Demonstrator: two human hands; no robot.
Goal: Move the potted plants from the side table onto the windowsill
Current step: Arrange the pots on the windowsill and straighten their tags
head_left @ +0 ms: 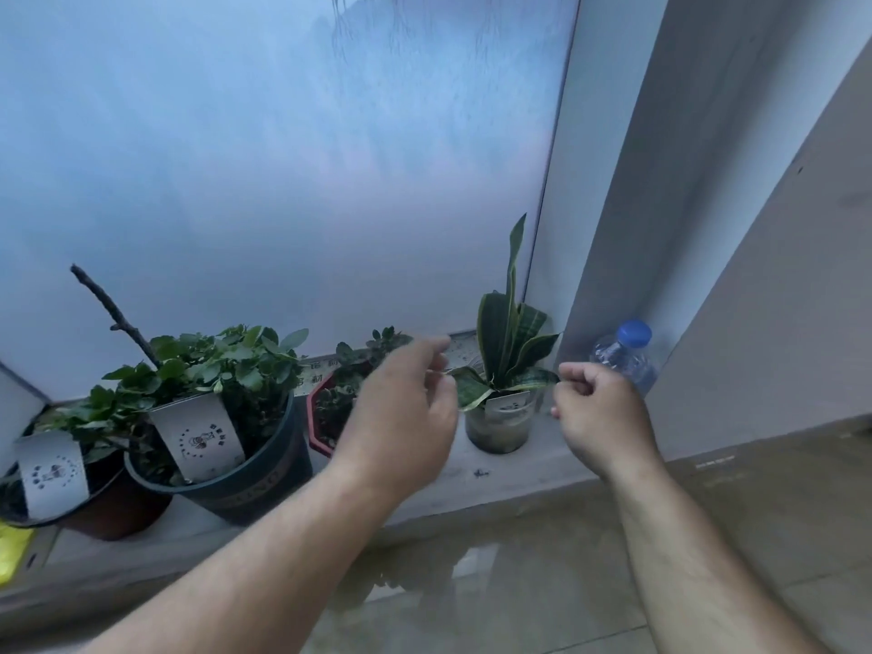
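Several potted plants stand on the low grey windowsill (pixel 509 474) in front of frosted glass. At the right is a small snake plant in a clear pot (pixel 499 429) with a white tag. My left hand (pixel 401 408) hovers just left of it, fingertips close to a leaf, holding nothing. My right hand (pixel 597 408) is on the pot's right side, fingers loosely curled and empty. Behind my left hand a red pot (pixel 323 424) is partly hidden. Further left stand a dark green pot (pixel 245 474) with a leafy plant and a brown pot (pixel 108 507), both tagged.
A clear water bottle with a blue cap (pixel 625 356) stands in the sill's right corner against the white wall. A bare twig (pixel 113 313) sticks up from the leafy plants. A yellow object (pixel 12 549) shows at the left edge. Glossy tiled floor (pixel 519 582) lies below.
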